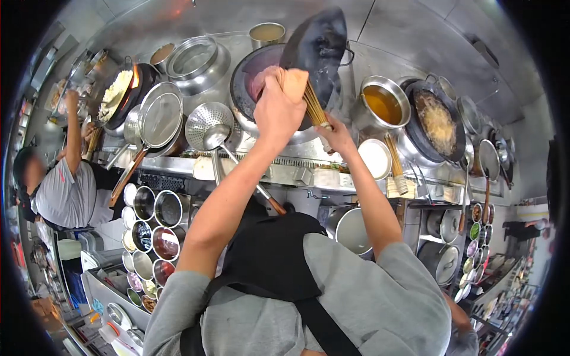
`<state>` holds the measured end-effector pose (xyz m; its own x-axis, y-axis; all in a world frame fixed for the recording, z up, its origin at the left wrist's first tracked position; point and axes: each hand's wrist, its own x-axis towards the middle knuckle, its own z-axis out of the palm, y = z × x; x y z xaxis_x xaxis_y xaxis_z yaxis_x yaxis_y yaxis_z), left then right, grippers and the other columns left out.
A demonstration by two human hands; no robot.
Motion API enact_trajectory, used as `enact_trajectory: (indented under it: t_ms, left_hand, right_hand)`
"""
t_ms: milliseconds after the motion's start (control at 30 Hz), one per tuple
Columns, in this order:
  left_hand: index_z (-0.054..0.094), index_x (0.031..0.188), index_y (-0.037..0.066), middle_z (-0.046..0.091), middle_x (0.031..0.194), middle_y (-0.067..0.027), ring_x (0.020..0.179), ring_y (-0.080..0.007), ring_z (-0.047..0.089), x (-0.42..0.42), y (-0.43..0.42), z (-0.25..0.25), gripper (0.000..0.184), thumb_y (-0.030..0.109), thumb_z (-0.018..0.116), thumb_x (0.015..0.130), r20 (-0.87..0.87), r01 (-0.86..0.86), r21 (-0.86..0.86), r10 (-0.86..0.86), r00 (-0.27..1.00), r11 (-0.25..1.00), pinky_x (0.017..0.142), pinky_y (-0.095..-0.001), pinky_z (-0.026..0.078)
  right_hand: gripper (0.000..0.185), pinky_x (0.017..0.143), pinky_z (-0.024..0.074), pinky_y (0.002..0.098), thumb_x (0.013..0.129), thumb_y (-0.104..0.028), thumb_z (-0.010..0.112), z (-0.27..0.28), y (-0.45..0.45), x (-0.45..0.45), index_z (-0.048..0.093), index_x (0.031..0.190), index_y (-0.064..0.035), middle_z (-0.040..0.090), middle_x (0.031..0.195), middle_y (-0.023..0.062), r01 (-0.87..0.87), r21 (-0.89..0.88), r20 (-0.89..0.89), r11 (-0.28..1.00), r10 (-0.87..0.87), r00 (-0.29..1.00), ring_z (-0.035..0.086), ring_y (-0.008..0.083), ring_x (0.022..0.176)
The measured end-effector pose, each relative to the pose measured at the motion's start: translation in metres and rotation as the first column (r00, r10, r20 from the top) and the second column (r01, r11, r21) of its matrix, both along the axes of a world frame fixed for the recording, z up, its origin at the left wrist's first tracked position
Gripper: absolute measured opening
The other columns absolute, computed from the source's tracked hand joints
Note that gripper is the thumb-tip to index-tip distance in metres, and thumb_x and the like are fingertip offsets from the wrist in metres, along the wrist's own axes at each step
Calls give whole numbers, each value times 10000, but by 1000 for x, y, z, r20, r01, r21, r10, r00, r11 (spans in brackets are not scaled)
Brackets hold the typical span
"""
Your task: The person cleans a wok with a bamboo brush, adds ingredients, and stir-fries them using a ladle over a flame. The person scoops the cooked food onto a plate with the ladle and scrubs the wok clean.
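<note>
My left hand (278, 113) is closed around a peach-coloured cloth (295, 85) at the edge of a dark wok (317, 38). The wok is tipped up steeply above the burner (246, 77), and its far side looks blurred. My right hand (338, 137) grips a bamboo wok brush (314, 104), its bristles slanting up toward the wok. Whether the bristles touch the metal I cannot tell. Below my left forearm lie a perforated skimmer (205, 121) and a ladle (221, 137).
Right of me stand a pot of amber oil (383, 102), a wok of bubbling food (436, 121), a white bowl (375, 158) and another bamboo brush (395, 160). A strainer (160, 115) rests at left. A co-worker (68, 184) works by a flaming wok (122, 95).
</note>
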<state>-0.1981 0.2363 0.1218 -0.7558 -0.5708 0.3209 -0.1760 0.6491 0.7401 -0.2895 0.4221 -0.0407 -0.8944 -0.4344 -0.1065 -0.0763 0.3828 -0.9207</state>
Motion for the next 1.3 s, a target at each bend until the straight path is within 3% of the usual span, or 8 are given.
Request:
enact_trajectory:
  t_ms: [267,433,667,900,967,1067,1167,1300]
  left_hand:
    - [479,1224,47,681,973,-212,860,-400,690,30,-39,-51,580,144,753,722,-25,-51,134,55,998,990,752,-485,542]
    - [445,1309,-49,638,1094,-202,939,-309,670,37,-103,-124,623,144,695,772,-141,-70,439,145,979,896,852,-410,536]
    - [493,1244,14,623,996,-100,807,-224,663,19,-88,-223,423,70,649,855,-3,-170,824,304,953,541,686,-369,574]
    - [533,1156,-3,639,878,-146,622,-264,667,-52,-89,-303,304,144,638,912,-35,-87,896,266,963,435,470,-379,528]
    - [541,1143,1,644,878,-154,590,-267,658,-38,-96,-299,309,204,656,940,-9,-90,912,241,971,399,443,-375,513]
    - [391,1361,-64,604,1225,-271,1041,-309,669,31,-90,-246,887,609,714,881,-32,27,729,-5,999,684,914,-440,537]
    - [396,1397,-8,586,1249,-238,1145,-280,609,151,-76,-236,832,630,653,930,72,-124,712,104,992,691,991,-416,490]
    - [416,1429,27,567,1317,-160,1247,-239,547,337,-85,-145,676,565,525,1034,21,-203,817,323,946,539,1076,-370,426]
  right_hand:
    - [674,879,532,451,885,-298,719,-49,1,12,505,1500,-125,713,1047,274,103,325,-280,940,-9,960,700,412,1008]
    - [717,859,533,496,900,-352,703,-117,63,11,441,1536,-151,706,1057,288,515,227,-234,826,-468,853,690,448,968]
    - [855,883,488,550,859,-289,741,-158,67,95,325,1591,-144,520,1201,273,348,630,-272,695,-222,936,571,492,1071]
    - [637,975,445,486,852,-235,760,-124,47,97,551,1422,-45,541,1228,242,384,389,-474,837,-176,863,531,430,1114]
    - [607,947,463,449,870,-230,752,-118,23,98,561,1415,-43,556,1247,216,277,257,-398,926,-159,903,554,387,1100]
    - [584,871,509,338,901,-196,748,-53,-49,116,567,1444,-80,597,1257,106,-8,-39,-178,999,1,984,596,250,1122]
    - [556,830,498,302,886,-150,766,-24,-121,182,581,1400,-47,617,1209,95,-265,-212,-5,941,270,963,591,199,1017]
    - [342,818,484,271,867,-79,774,-11,-165,272,576,1143,-39,640,1123,71,-682,-319,286,658,753,592,588,135,958]
